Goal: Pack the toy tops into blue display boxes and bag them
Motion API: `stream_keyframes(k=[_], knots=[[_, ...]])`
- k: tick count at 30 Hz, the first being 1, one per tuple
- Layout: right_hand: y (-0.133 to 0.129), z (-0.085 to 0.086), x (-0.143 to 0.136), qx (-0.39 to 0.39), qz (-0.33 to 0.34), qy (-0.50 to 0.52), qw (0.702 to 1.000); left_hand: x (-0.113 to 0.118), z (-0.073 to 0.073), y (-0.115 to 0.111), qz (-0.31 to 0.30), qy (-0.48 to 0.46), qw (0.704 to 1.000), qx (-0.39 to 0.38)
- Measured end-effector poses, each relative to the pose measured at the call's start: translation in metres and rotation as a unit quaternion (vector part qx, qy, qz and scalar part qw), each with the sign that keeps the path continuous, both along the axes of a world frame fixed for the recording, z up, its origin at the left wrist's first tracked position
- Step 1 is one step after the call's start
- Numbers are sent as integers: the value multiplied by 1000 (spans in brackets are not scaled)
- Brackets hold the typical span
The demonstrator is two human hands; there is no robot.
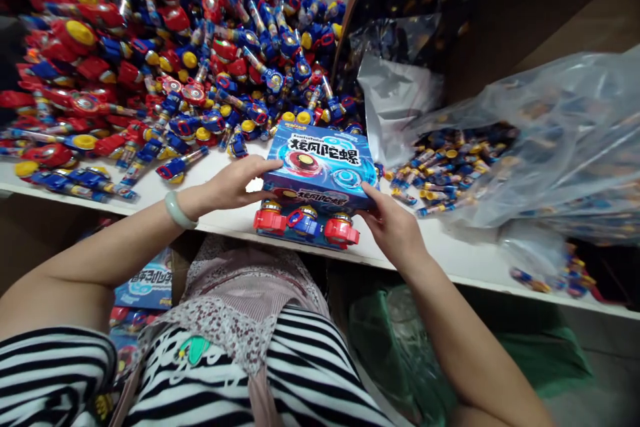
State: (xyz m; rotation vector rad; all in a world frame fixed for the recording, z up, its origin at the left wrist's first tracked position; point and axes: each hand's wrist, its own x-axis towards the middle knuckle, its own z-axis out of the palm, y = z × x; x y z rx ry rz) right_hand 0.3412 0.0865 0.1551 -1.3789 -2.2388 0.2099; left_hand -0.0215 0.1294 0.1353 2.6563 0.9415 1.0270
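A blue printed display box (320, 197) stands near the front edge of the white table, between my hands. Along its front sit red and blue spinning-top toys (305, 221). My left hand (233, 185) grips the box's left side, thumb by the top edge and fingers at the side. On the opposite side, my right hand (393, 223) has its thumb on the top front corner and its fingers curled around the lower edge. The undersides of both hands are partly hidden.
A big heap of red and blue toys (175, 47) covers the table's back left. Small tubes with yellow caps (450, 163) spill from a clear plastic bag (560, 127) at right. Below the table are another printed box (150, 283) and a green sack (385, 330).
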Motion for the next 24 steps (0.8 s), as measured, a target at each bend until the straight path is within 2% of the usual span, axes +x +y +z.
stream_keyframes(k=[5, 10, 14, 16, 19, 21, 24], knots=[[4, -2, -1, 37, -25, -5, 999, 0, 8, 4, 52, 39, 995, 73], [3, -3, 7, 35, 17, 12, 999, 2, 7, 4, -4, 32, 996, 78], [7, -9, 11, 58, 13, 7, 998, 6, 8, 8, 16, 37, 986, 164], [8, -11, 10, 65, 13, 18, 998, 8, 5, 7, 6, 15, 987, 158], [7, -11, 7, 89, 2, 6, 996, 9, -4, 1, -12, -11, 995, 102], [5, -12, 4, 102, -8, -16, 995, 8, -11, -3, 8, -19, 996, 89], [3, -17, 0, 97, -10, -14, 995, 9, -18, -5, 36, -16, 993, 113]])
